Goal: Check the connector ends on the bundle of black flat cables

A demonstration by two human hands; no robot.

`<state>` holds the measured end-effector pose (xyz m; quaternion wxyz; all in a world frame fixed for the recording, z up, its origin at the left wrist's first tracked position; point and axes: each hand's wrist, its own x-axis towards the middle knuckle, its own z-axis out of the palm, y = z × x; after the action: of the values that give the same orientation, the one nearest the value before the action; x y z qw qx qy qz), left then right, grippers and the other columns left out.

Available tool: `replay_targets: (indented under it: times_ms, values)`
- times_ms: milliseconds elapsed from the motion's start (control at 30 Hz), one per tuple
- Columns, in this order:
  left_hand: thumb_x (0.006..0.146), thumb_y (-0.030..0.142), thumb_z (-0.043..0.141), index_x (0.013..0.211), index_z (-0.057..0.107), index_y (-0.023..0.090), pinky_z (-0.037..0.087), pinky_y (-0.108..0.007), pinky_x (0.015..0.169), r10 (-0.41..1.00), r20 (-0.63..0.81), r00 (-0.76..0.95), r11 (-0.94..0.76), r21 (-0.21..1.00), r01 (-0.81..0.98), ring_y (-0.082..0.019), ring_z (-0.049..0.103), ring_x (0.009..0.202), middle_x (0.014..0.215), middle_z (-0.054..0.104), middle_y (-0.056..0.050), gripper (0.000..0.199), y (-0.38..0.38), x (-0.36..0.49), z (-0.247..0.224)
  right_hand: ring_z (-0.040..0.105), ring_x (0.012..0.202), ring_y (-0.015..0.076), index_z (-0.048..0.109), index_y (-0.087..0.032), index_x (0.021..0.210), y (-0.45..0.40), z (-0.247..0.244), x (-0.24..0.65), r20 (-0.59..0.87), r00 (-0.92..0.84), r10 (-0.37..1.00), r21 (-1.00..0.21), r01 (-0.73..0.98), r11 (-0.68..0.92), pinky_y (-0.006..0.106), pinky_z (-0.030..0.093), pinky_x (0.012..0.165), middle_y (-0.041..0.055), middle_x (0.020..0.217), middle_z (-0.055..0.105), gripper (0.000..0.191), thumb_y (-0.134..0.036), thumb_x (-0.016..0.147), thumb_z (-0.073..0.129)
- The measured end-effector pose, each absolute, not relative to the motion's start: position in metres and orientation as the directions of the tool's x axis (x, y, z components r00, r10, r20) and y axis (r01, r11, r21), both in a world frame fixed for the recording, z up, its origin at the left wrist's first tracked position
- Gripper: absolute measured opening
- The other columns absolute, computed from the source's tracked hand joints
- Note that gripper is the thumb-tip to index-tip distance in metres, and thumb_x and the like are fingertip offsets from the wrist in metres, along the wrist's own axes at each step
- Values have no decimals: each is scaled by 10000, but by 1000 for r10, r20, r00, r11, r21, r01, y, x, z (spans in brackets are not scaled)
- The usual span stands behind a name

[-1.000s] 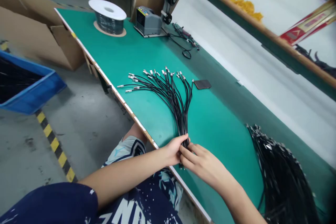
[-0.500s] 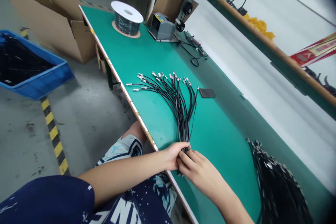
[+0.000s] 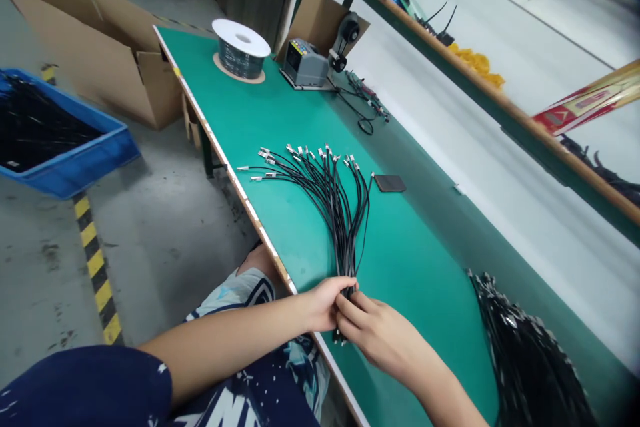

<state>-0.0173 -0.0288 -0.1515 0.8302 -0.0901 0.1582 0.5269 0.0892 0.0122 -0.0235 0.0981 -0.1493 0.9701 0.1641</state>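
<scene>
Fanning out from the table's near edge, a bundle of black cables [image 3: 333, 220] is laid on the green table [image 3: 425, 267], its long axis pointing away, metal terminals foremost. Its lower end is clamped by the left grip [image 3: 325, 303] and right grip [image 3: 375, 330]. A tangle of wires [image 3: 45, 123] is held in a blue crate [image 3: 75, 173] on the floor [image 3: 165, 233].
</scene>
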Motion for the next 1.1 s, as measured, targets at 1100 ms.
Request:
replay_targets:
  times_ms: [1100]
  values:
    - [970,410,598,1040,641,141,505,-232,515,845,-356,399,409,-50,-911,-99,583,601,847,649,-7,281,-32,-27,-137,693,1058,259,638,-121,1203,13,-62,112,270,-959,-85,173,-39,984,411,624,889,176,1115,730,295,-114,1030,399]
